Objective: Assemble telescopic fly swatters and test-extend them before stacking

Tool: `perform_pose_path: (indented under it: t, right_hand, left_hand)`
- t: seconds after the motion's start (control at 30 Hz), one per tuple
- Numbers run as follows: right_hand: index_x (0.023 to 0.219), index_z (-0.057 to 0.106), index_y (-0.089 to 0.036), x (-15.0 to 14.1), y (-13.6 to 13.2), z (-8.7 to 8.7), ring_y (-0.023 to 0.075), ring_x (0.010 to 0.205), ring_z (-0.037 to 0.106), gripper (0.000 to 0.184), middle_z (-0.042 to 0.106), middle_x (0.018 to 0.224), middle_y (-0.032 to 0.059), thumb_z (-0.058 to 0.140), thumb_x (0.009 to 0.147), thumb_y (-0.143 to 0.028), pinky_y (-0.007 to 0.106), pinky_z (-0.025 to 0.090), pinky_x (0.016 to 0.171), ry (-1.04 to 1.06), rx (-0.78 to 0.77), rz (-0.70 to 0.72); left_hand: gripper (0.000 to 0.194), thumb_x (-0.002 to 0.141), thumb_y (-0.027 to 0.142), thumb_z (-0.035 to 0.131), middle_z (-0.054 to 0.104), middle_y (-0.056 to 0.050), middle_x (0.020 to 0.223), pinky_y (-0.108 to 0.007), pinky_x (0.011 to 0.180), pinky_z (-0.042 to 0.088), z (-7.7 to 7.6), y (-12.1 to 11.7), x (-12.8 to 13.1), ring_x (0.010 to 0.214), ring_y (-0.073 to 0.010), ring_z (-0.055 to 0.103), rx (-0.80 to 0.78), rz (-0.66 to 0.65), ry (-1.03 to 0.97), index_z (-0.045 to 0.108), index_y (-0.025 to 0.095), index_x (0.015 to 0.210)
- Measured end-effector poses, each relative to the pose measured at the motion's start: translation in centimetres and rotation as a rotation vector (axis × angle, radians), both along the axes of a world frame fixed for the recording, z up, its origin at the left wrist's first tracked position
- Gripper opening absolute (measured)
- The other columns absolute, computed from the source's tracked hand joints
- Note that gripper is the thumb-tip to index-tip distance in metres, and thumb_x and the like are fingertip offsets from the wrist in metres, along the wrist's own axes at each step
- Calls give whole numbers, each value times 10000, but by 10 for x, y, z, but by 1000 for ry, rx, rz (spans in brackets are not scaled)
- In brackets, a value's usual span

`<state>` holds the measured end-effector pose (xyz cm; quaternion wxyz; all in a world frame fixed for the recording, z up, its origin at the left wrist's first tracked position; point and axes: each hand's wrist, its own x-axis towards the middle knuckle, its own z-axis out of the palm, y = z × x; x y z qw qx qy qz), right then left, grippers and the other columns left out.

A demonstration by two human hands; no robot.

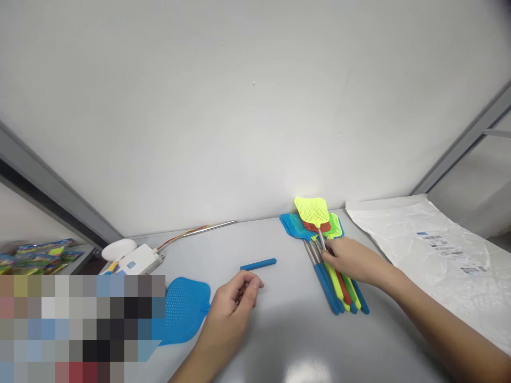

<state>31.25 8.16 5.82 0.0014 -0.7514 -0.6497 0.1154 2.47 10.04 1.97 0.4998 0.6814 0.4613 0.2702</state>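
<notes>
My right hand (pixel 346 259) grips the metal shaft of a yellow fly swatter (pixel 312 210). This swatter lies on top of a bundle of several fly swatters with blue, red, green and yellow heads; their coloured handles (pixel 325 287) point toward me. My left hand (pixel 236 297) hovers over the table with fingers curled and thumb close to them, and nothing shows in it. Left of it is a blue fly swatter head (pixel 187 308), its neck passing behind the hand. A blue handle (pixel 258 264) lies just beyond my fingers; whether it joins that head is hidden.
A white plastic bag (pixel 433 244) with printed labels covers the right side of the grey table (pixel 287 335). At left are a white box-like device (pixel 139 260), a white round object (pixel 118 249) and a thin metal rod (pixel 213 227). A wall stands behind; the lower left is pixelated.
</notes>
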Motion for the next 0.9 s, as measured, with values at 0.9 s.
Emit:
perform_pose_path:
  t: [0.9]
  right_hand:
    - [846,599,-161,-15,-6,-14,253,655,665,370,681,731,118,326,965,-380,297,323,525,-378,62,50]
  left_hand:
    - [227,962,309,417,584,-6,728,-264,607,332,1,-1,-2,635,-159,482,359,-124,165,583,221,834]
